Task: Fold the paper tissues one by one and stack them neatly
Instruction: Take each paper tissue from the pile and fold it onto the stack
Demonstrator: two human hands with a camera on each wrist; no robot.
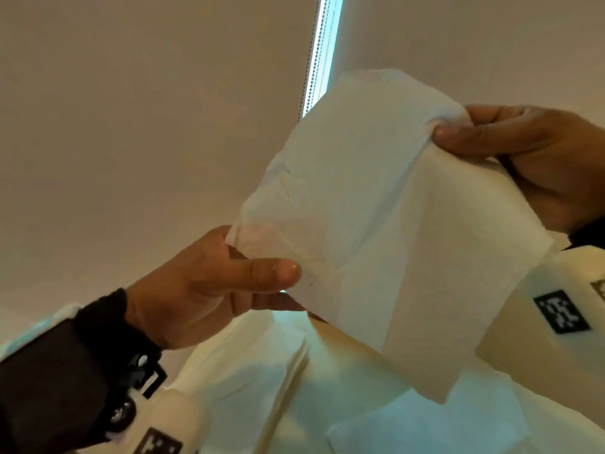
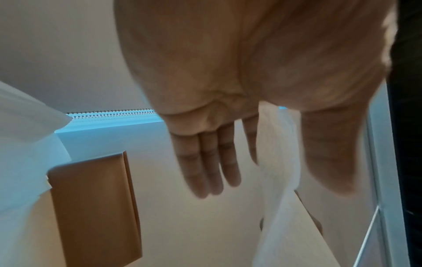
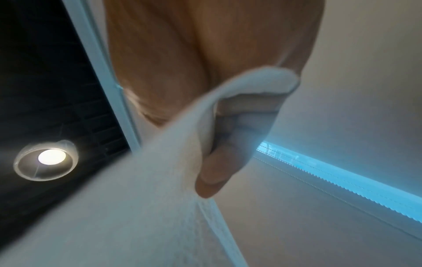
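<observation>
Black sleeve [image 1: 59,365] at the far left, with a white wrist box [image 1: 163,424] strapped below it. Next along, left hand [image 1: 199,286], thumb on the near side of a white tissue [image 1: 370,231], pinching its low left corner against the fingers [image 1: 278,303] behind. Seen from the left wrist: three fingers [image 2: 205,162] straight and pressed side by side, the first one and the thumb nipping the thin sheet [image 2: 278,162]. Below, on the pale surface [image 1: 343,342], a stack of white tissues [image 1: 248,381], with more loose white sheets [image 1: 425,430] lying to its right. In the middle, held up in the air, well above the stack, tilted, low at the left and high at the right. Creased and wrinkled on the left half, smooth on the right. Behind it, cream blinds [image 1: 147,109] with a bright blue gap [image 1: 320,57] and a bead chain. At the right, right hand [image 1: 540,162] pinching the top right corner between thumb and fingertip, the paper bunched there. From the right wrist, corner [image 3: 262,81] wrapped over a curled finger. Round ceiling lamp [image 3: 46,159] glowing at the left of that view.
</observation>
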